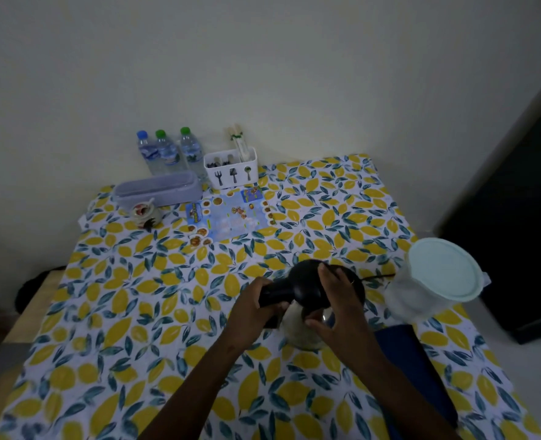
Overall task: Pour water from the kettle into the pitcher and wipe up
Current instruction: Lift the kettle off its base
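Note:
A steel kettle (304,331) with a black lid and black handle stands near the middle of the table. My left hand (253,312) grips its black handle on the left side. My right hand (335,300) rests over the black lid (304,287), fingers curled around the kettle's right side. A clear plastic pitcher (412,296) with a pale green lid (446,268) stands to the right of the kettle, close to the table's right edge. A blue cloth (412,360) lies below the pitcher, partly under my right forearm. A black cord runs from the kettle toward the pitcher.
The table carries a lemon-print cloth (135,328). At the back stand three water bottles (167,154), a white cutlery holder (231,169), a lilac box (158,188), a small jar (145,214) and a printed menu card (227,217). A wall rises behind; dark furniture stands right.

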`<act>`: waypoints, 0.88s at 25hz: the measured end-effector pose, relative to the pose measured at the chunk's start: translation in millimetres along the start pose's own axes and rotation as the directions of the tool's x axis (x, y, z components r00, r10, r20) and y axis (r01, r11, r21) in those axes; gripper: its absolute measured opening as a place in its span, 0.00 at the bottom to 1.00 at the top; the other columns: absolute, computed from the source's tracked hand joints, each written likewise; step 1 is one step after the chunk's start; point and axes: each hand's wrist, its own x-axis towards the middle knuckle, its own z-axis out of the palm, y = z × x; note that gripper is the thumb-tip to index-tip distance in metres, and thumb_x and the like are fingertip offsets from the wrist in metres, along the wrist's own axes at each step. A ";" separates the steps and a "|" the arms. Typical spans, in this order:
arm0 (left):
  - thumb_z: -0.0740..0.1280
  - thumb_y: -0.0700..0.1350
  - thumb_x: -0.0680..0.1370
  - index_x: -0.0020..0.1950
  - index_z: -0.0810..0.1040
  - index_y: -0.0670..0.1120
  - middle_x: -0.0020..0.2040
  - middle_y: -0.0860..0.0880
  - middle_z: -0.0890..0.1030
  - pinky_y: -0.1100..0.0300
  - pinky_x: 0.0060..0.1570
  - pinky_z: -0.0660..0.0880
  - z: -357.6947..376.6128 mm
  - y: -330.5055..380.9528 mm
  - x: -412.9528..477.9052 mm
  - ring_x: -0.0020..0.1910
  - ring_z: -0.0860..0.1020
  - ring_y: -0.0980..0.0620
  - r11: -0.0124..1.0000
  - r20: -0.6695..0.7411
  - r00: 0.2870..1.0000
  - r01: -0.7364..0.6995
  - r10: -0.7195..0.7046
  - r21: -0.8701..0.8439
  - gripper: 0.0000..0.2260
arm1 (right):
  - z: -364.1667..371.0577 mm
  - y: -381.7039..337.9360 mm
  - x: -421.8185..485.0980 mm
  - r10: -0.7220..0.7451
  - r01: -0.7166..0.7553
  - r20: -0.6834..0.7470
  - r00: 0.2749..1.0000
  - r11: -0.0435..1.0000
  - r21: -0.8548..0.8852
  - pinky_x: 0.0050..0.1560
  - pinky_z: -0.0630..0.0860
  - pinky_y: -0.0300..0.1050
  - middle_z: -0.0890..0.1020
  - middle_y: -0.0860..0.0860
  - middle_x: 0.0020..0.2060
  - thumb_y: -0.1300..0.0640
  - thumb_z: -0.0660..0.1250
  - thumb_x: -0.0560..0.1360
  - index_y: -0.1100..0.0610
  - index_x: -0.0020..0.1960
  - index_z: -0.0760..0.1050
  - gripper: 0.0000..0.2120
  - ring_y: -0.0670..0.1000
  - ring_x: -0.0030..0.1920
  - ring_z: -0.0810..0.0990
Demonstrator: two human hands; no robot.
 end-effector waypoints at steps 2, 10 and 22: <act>0.71 0.50 0.76 0.51 0.72 0.49 0.44 0.47 0.77 0.72 0.38 0.69 -10.4 -16.5 -25.2 0.41 0.76 0.50 0.999 -0.005 0.999 0.035 -0.035 0.010 0.10 | 20.6 -11.8 -15.8 0.022 -0.023 0.078 0.997 1.000 0.015 0.75 0.57 0.52 0.51 0.43 0.76 0.55 0.73 0.72 0.49 0.77 0.46 0.44 0.48 0.77 0.44; 0.72 0.56 0.72 0.55 0.75 0.49 0.51 0.48 0.79 0.60 0.47 0.72 -50.0 -63.6 -81.0 0.49 0.78 0.55 0.996 0.003 0.997 0.072 -0.072 -0.049 0.17 | 73.1 -18.3 -56.5 -0.099 0.102 0.183 0.978 0.995 -0.008 0.76 0.55 0.50 0.44 0.42 0.77 0.50 0.69 0.75 0.45 0.75 0.36 0.46 0.44 0.77 0.41; 0.61 0.69 0.73 0.74 0.61 0.49 0.72 0.50 0.70 0.45 0.73 0.55 3.2 -15.7 -72.6 0.72 0.66 0.48 0.871 -0.217 0.976 0.090 0.020 0.482 0.36 | 82.5 3.2 -66.0 -0.063 0.130 0.143 0.988 0.842 -0.524 0.73 0.46 0.56 0.54 0.57 0.77 0.35 0.69 0.68 0.57 0.77 0.45 0.52 0.52 0.76 0.41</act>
